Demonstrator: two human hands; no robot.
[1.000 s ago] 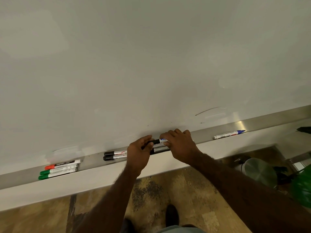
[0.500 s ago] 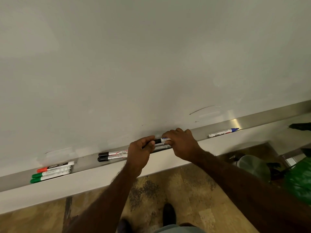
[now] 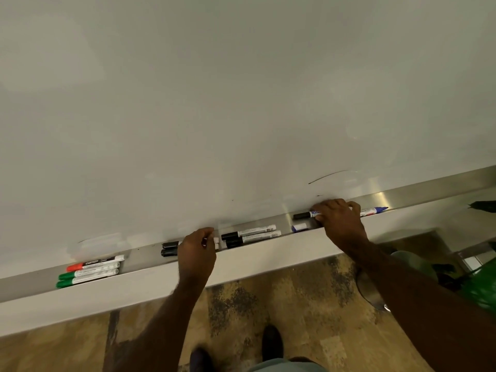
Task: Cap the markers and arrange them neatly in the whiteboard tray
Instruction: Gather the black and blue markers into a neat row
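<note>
In the whiteboard tray point(image 3: 268, 260) I see three markers point(image 3: 91, 270) far left, my left hand point(image 3: 197, 255) on two markers point(image 3: 169, 248), another pair point(image 3: 251, 234) just right, my right hand point(image 3: 339, 221) further right.

Bare forearms point(image 3: 166, 326), dark shoes point(image 3: 272, 342), pale green-grey garment point(image 3: 284, 366).

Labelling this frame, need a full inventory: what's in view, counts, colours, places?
whiteboard: 1, white, fills upper view
tray: 1, metal, along the board's bottom edge
left group markers: 3, one red cap, two green caps, tray's left end
black markers under left hand: 2, black caps, side by side
middle black markers: 2, black caps, side by side
blue marker: 1, tray right
small blue-ended piece: 1, tray, identity unclear
floor: brown, mottled
shoes: 2, dark
left hand: on black pair
right hand: grip on black-capped marker
</note>
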